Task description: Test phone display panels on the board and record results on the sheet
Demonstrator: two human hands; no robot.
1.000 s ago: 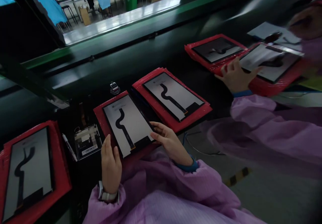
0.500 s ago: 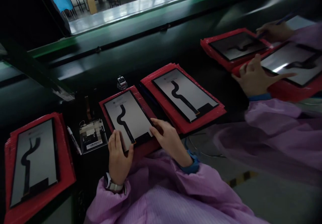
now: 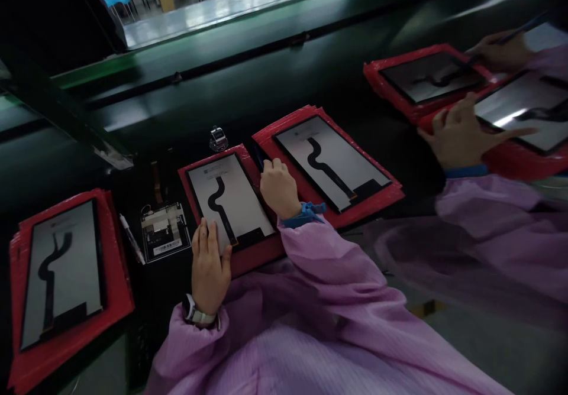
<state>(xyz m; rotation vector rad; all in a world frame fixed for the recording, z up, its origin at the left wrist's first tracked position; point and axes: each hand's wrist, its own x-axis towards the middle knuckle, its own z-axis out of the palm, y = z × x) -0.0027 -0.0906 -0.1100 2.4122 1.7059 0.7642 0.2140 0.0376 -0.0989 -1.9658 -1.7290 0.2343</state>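
A display panel (image 3: 242, 197) with a curved black ribbon cable lies face down on a red sheet in front of me. My left hand (image 3: 210, 265) rests on its lower left corner, fingers stretched out and lying flat. To the panel's right, my right hand (image 3: 280, 188) is closed, knuckles up, over a dark blue pen (image 3: 258, 155). Only the pen's far end shows; the fingers hide the rest. Right of that hand lies another panel (image 3: 350, 161) on a stack of red sheets (image 3: 306, 203).
A third panel (image 3: 66, 265) on red sheets lies at left, beside a white pen (image 3: 132, 238) and a small circuit assembly (image 3: 164, 229). A metal tally counter (image 3: 218, 139) stands behind. At right, a co-worker's hand (image 3: 459, 135) touches another panel; their other hand (image 3: 501, 51) holds a pen.
My right hand has left the near panel's right edge and moved up to the dark blue pen, closing over it. My left hand stays at the panel's corner. The view has shifted slightly.
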